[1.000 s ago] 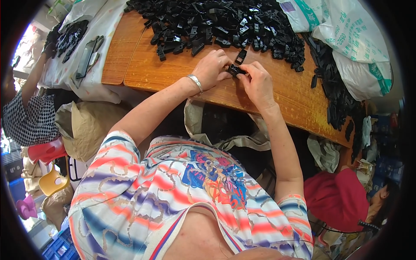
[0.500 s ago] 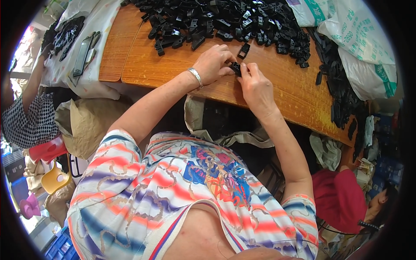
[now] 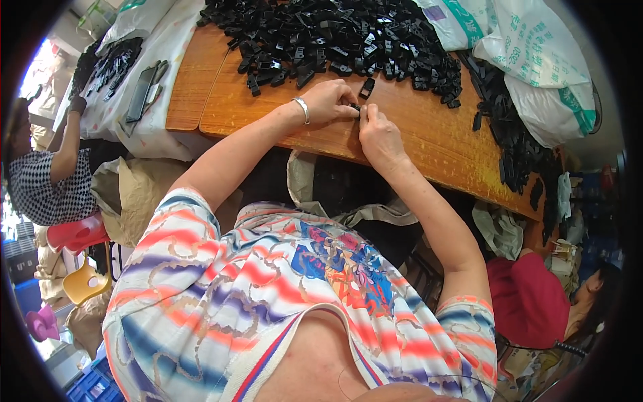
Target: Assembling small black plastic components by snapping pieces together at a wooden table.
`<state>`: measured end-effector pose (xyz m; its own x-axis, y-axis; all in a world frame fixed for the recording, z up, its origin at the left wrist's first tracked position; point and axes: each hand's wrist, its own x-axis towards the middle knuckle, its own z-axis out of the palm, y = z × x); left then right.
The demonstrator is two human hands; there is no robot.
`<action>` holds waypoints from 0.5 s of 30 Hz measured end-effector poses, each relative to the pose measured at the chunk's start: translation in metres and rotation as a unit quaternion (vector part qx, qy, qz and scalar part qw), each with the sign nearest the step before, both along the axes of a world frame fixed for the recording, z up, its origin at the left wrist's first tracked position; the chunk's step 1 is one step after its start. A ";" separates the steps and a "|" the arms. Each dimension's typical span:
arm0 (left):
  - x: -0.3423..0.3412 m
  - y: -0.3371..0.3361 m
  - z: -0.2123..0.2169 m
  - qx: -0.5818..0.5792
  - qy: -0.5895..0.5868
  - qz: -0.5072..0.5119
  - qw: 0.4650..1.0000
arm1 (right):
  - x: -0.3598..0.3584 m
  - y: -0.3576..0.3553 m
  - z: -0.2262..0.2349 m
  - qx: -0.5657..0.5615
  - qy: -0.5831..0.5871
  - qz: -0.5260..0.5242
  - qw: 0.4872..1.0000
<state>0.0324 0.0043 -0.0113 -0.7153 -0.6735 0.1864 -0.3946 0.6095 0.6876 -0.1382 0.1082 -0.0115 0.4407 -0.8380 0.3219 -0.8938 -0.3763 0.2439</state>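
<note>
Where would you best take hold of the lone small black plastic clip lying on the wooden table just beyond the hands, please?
Probably across its long sides, pinched from above: the small black plastic clip lies flat and alone on the wooden table, clear of the pile of black plastic pieces, just past the left hand and right hand.

Between my fingertips I pinch a small black plastic part, mostly hidden by my left hand and right hand, just above the wooden tabletop. It looks like the same kind of short, blocky black clip as those in the big loose heap of black parts spread across the far side of the table. One such piece lies alone on the wood just beyond my fingers, tilted, apart from the heap's edge.
</note>
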 end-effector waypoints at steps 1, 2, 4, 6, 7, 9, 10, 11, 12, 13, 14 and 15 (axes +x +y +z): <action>0.000 -0.002 0.001 0.011 -0.002 -0.011 1.000 | 0.000 0.000 0.000 -0.002 0.001 0.001 1.000; 0.000 -0.002 0.000 0.010 -0.001 -0.010 1.000 | 0.001 0.000 0.000 -0.004 -0.003 -0.003 1.000; -0.004 0.000 -0.002 0.030 0.008 0.030 0.999 | 0.000 0.000 -0.002 -0.008 -0.007 -0.008 1.000; -0.006 0.004 -0.003 0.022 0.014 0.041 0.999 | -0.004 0.003 -0.004 -0.013 -0.125 -0.005 0.992; -0.004 0.004 -0.005 -0.004 0.008 0.017 1.000 | -0.005 0.008 -0.002 -0.014 -0.124 -0.007 0.992; 0.003 0.004 -0.007 -0.016 -0.013 -0.049 0.999 | -0.005 0.026 0.002 0.050 -0.229 -0.012 0.972; 0.005 0.005 0.004 0.029 -0.037 -0.059 0.997 | -0.002 0.040 0.013 0.098 -0.260 -0.007 0.961; 0.007 0.007 0.014 0.074 -0.061 -0.069 0.993 | 0.002 0.055 0.024 0.146 -0.289 -0.002 0.946; 0.007 0.006 0.007 0.055 0.014 -0.032 0.998 | 0.003 0.068 0.028 0.176 -0.292 0.015 0.940; 0.002 0.005 0.007 0.059 0.032 0.030 0.997 | 0.002 0.078 0.029 0.208 -0.295 0.030 0.932; -0.005 0.003 0.007 0.064 0.049 0.092 0.993 | 0.000 0.082 0.029 0.219 -0.314 0.040 0.923; -0.011 -0.002 0.009 0.070 0.013 0.123 0.990 | -0.004 0.077 0.030 0.219 -0.314 0.038 0.923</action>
<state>0.0213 0.0021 -0.0023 -0.5233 -0.8468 0.0955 -0.4993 0.3955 0.7709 -0.1423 0.1852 0.0185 0.3454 -0.9227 0.1710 -0.7737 -0.3831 -0.5046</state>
